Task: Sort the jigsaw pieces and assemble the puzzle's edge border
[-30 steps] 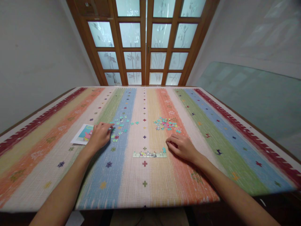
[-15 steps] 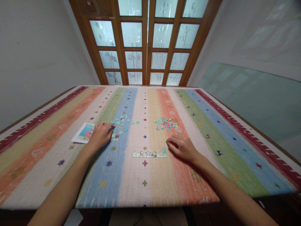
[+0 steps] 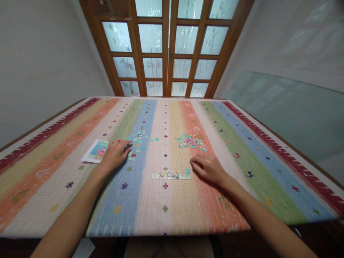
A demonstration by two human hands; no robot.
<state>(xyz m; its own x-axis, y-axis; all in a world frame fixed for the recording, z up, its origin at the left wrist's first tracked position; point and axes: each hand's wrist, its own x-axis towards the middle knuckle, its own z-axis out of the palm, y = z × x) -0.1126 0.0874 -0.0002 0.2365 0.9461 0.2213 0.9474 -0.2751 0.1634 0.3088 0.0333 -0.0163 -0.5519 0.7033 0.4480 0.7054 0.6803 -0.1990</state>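
Note:
My left hand (image 3: 117, 152) rests at the left edge of several scattered teal puzzle pieces (image 3: 138, 143), its fingers curled; whether a piece is between the fingertips is hidden. A picture card (image 3: 94, 152) with a pink cartoon figure lies partly behind that hand. On the right, my right hand (image 3: 208, 166) lies on the cloth with bent fingers, thumb and index close together, and anything between them is too small to tell. Just left of it is a joined strip of puzzle pieces (image 3: 170, 176), with a teal piece (image 3: 187, 170) at its upper right end. Beyond it sits a denser pile of mixed pieces (image 3: 189, 141).
A striped cloth (image 3: 153, 204) covers the table. Two teal pieces (image 3: 154, 140) lie between the two groups. Behind the table stand wooden doors with glass panes (image 3: 153, 68), and a pale green glass panel (image 3: 285, 114) leans at the right wall.

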